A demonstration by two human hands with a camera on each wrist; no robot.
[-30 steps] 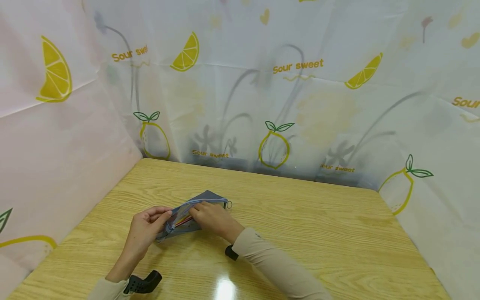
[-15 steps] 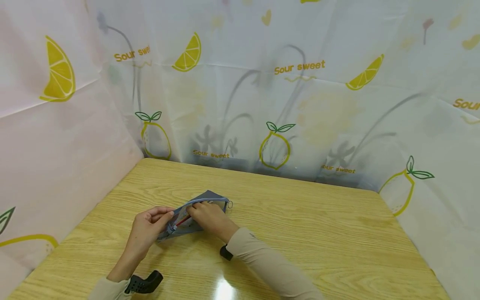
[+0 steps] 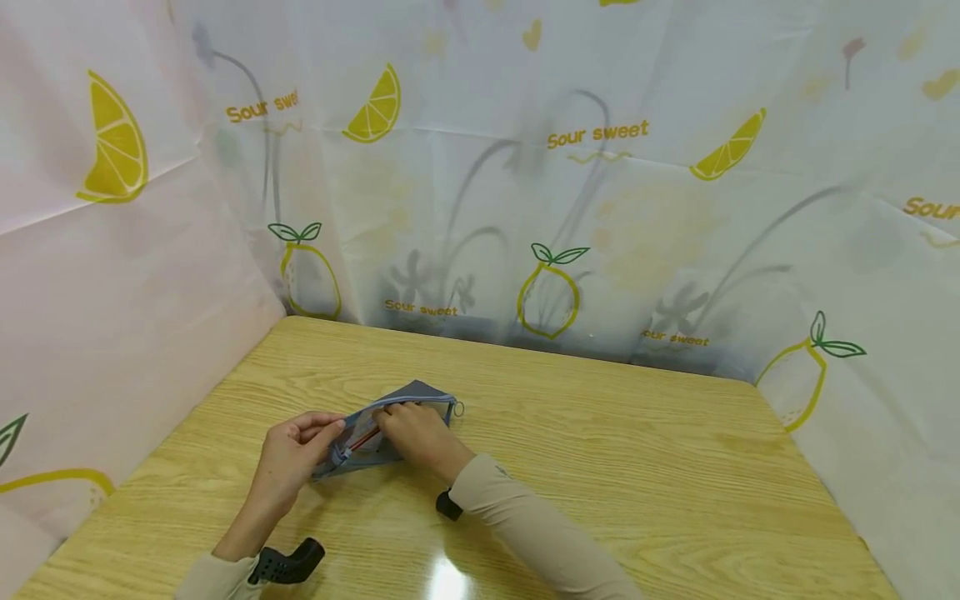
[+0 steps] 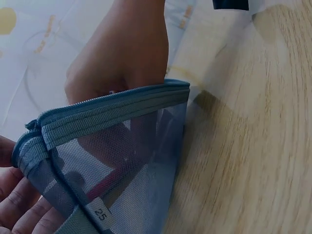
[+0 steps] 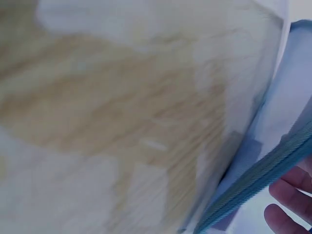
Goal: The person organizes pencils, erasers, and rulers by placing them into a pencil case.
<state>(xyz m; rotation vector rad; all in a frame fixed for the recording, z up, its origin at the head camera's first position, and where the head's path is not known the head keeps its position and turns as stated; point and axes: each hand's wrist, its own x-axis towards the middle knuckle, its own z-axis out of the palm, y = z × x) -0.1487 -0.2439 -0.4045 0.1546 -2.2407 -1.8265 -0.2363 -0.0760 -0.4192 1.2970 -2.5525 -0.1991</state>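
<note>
A blue zip pouch with see-through mesh sides [image 3: 417, 389] stands on the table, its zipped mouth apart. My left hand [image 3: 288, 458] pinches the pouch's left end between thumb and fingers. Through the mouth reaches my right hand [image 3: 426, 437], its fingers inside the pouch. Behind the mesh in the left wrist view, those fingertips are dim, near a slim reddish stick [image 4: 103, 184]; whether they grip it is unclear. A white tag marked 25 [image 4: 100, 213] sits on the pouch's side seam. The right wrist view shows the blue zip edge [image 5: 261, 175] close up, with left fingertips [image 5: 287, 209] beyond.
The wood-grain table [image 3: 600, 450] spreads out to the right of the pouch. A printed lemon curtain [image 3: 480, 183] hangs along its back and sides. A metal ring [image 3: 459, 409] dangles from the pouch's right end. Black wrist mounts [image 3: 288, 562] sit below both hands.
My right hand has shifted slightly left and deeper along the pouch. A yellow stick seen beside the red one is now out of sight. My left hand holds its place.
</note>
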